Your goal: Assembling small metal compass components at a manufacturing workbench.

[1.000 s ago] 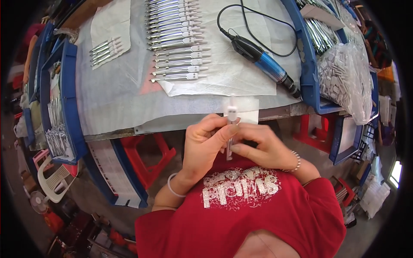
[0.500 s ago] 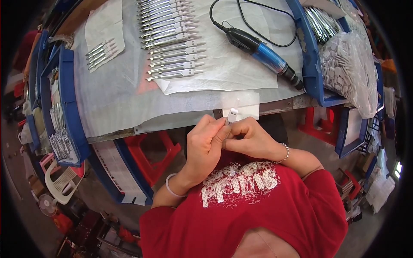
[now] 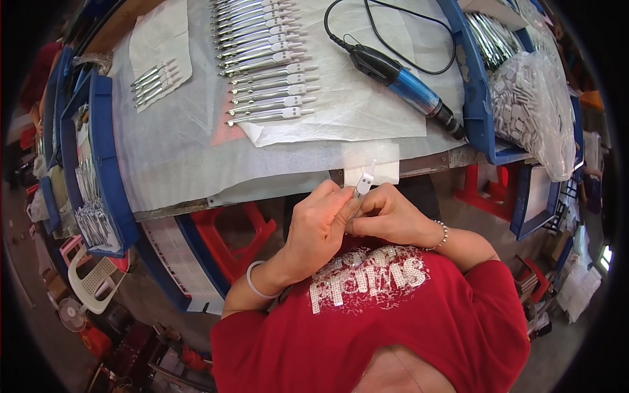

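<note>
A drawing compass with a white head (image 3: pixel 364 183) marked by two dark dots points up and away between my hands. My left hand (image 3: pixel 320 221) is closed round its legs, with the thumb and fingers hiding most of the metal. My right hand (image 3: pixel 395 215) pinches beside it from the other side, fingers curled at the legs; their exact contact is hidden. Both hands are held at the table's near edge, in front of my red shirt. Similar compasses (image 3: pixel 282 114) lie in a long row on white paper beyond.
A blue and black electric screwdriver (image 3: pixel 409 88) with a black cord lies at the right. A blue bin (image 3: pixel 475 98) holds metal parts and a bag of white pieces (image 3: pixel 524 101). Several compasses (image 3: pixel 157 85) lie at the far left. Another blue bin (image 3: pixel 108 164) stands on the left.
Both hands and the compass have shifted slightly to the right and down. The compass leans a little more to the right. The grip looks the same.
</note>
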The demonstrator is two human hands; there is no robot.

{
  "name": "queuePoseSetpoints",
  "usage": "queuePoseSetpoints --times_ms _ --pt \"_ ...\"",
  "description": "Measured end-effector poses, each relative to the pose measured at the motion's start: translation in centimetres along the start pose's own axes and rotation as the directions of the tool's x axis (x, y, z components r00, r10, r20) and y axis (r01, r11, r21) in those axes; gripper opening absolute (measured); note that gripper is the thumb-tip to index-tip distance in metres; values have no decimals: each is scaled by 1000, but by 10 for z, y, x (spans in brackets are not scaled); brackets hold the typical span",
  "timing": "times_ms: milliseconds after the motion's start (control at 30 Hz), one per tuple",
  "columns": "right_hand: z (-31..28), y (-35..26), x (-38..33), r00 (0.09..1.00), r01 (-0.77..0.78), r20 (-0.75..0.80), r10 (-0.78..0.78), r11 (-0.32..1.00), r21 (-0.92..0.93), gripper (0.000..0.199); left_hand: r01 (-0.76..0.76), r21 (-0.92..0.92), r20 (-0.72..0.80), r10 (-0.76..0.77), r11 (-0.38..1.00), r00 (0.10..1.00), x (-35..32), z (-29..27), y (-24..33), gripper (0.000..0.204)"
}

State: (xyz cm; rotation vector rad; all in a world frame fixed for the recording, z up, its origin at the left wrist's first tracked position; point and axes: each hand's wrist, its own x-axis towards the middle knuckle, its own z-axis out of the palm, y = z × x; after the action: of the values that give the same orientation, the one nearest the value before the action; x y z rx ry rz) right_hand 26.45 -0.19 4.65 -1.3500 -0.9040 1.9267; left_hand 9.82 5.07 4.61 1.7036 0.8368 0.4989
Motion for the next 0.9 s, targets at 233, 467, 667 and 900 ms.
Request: queuePoseSetpoints --times_ms 233,467,667,900 --pt "0 5 -1 1000 0 23 0 1000 13 20 -30 20 40 30 999 999 -2 -4 0 12" --pt "1 5 2 996 -49 72 45 997 59 20 -32 10 22 32 999 999 -3 -4 -3 12" --pt "3 6 12 999 -29 24 25 989 145 21 -35 53 55 32 998 998 8 -14 0 11" --pt "2 1 10 994 -79 82 70 989 123 22 -72 105 124 59 992 991 7 -23 1 12"
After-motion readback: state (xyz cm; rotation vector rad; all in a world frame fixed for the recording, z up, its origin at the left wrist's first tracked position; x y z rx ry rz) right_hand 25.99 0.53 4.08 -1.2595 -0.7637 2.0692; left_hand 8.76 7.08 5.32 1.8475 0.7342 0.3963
